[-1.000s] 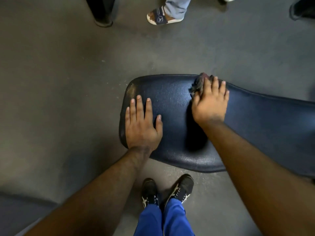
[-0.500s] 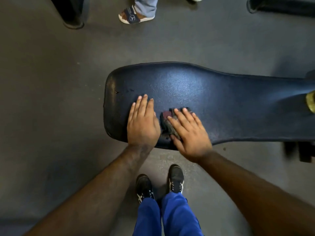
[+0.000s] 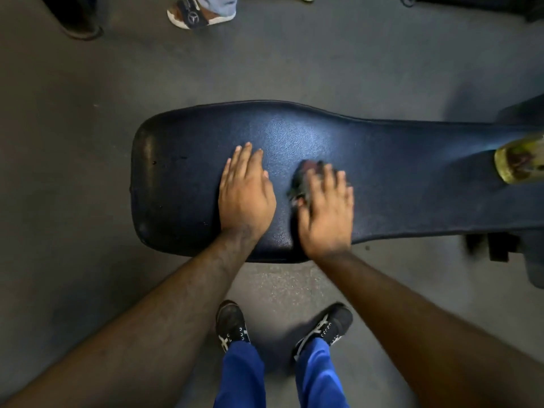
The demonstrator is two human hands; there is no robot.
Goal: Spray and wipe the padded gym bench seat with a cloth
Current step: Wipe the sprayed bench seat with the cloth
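Observation:
The dark blue padded bench seat (image 3: 397,172) stretches from the middle of the view to the right edge. My left hand (image 3: 245,195) rests flat on the seat's wide end, fingers straight. Just to its right, my right hand (image 3: 325,210) presses a small dark cloth (image 3: 301,178) onto the padding with straight fingers; the hand is motion-blurred and covers most of the cloth. A yellowish bottle (image 3: 518,161), blurred, lies on the seat at the right edge.
Grey rubber floor surrounds the bench. My two black shoes (image 3: 232,325) stand close to its near edge. Another person's sandalled foot (image 3: 194,16) is at the top, a dark post base (image 3: 79,25) top left, and bench frame parts (image 3: 497,248) at right.
My right hand slid the cloth from the seat's far edge to the near edge beside my left hand, then a little to the right. The left hand stays planted. The view shifted right, revealing the bottle.

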